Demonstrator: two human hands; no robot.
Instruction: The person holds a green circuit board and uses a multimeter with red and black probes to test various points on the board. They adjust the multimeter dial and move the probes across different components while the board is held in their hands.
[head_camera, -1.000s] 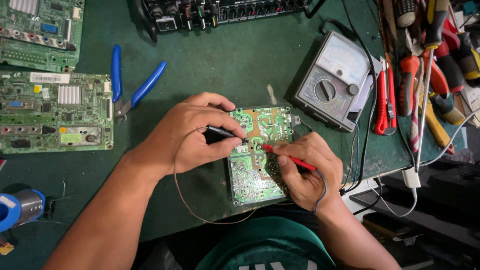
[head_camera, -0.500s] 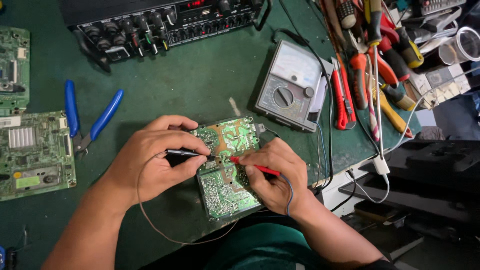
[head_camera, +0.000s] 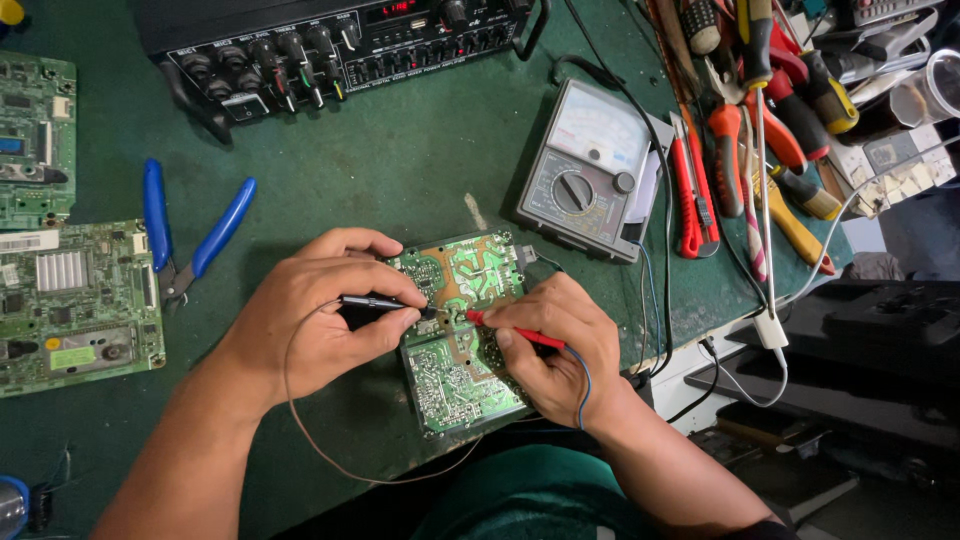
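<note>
While both probes rest on the green circuit board (head_camera: 460, 330) lying near the table's (head_camera: 400, 170) front edge, the measuring appears under way rather than finished. The left hand (head_camera: 310, 315) pinches a black probe (head_camera: 375, 302), its tip on the board's middle. The right hand (head_camera: 555, 345) grips a red probe (head_camera: 510, 330), tip just beside the black one. An analog meter (head_camera: 590, 165) sits farther back to the right, its needle too small to read. Blue-handled pliers (head_camera: 185, 240) lie untouched at left.
</note>
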